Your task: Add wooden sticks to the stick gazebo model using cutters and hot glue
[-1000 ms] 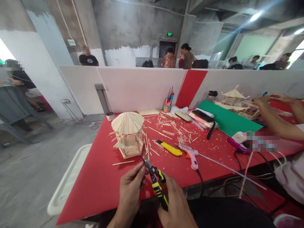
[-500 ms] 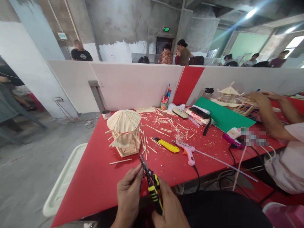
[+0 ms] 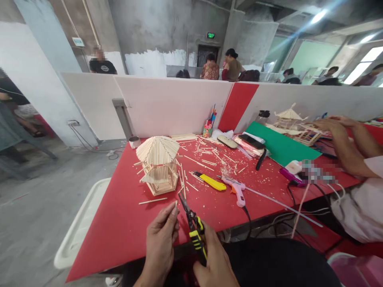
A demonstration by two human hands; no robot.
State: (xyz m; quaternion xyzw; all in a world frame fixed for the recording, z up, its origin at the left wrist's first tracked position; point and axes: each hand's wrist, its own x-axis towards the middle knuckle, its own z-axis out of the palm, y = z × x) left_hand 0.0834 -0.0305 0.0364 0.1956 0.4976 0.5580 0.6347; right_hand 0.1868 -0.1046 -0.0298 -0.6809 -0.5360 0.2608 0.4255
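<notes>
My left hand [image 3: 161,237] pinches a short wooden stick [image 3: 176,203], whose pale tip shows above the thumb. Wrapped around the yellow-and-black handles of a pair of pliers [image 3: 194,231] is my right hand [image 3: 216,255]. The pliers' dark jaws point up and away, just right of the stick and apart from it. Beyond both hands stands a small pavilion model [image 3: 157,167] built of wooden sticks, with a cone-like roof. One loose stick [image 3: 153,201] lies in front of it.
On the red table [image 3: 119,239] lie a yellow utility knife [image 3: 211,181], a pink glue gun [image 3: 238,190] with its cord, and scattered stick scraps. A pen cup [image 3: 207,130] stands near the white partition [image 3: 173,105]. At right, a co-worker's hands [image 3: 338,125] touch another stick model [image 3: 290,115].
The pliers have moved slightly right, away from the stick in my left hand, and the stick's tip now shows. The co-worker's hands have shifted slightly.
</notes>
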